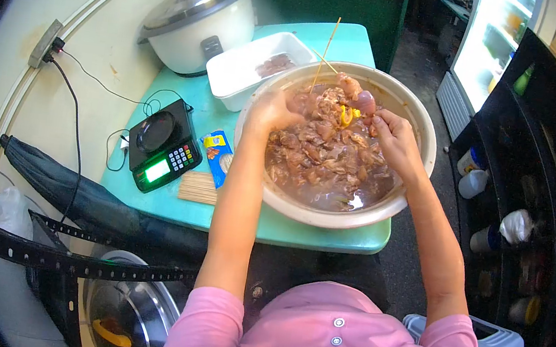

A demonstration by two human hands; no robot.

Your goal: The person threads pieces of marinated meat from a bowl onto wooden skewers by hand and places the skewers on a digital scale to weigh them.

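A wide, pale basin (pixel 421 163) is filled with raw meat pieces (pixel 322 151) in brown liquid. My right hand (pixel 397 138) is closed at the lower end of a bamboo skewer (pixel 325 62) that carries a piece of meat and a purple onion piece (pixel 366 102). A yellow piece (pixel 349 116), perhaps pepper, lies just below the onion. Motion blurs my left hand (pixel 274 112) over the basin's left side, and its grip cannot be made out. A second thin stick (pixel 328 51) stands upright in the meat.
On the turquoise table (pixel 353 240) are a white tub (pixel 227 78) with some meat, a rice cooker (pixel 201 32), a digital scale (pixel 166 149), a blue packet (pixel 217 155) and several bare skewers (pixel 198 187). Dark shelves (pixel 500 173) stand to the right.
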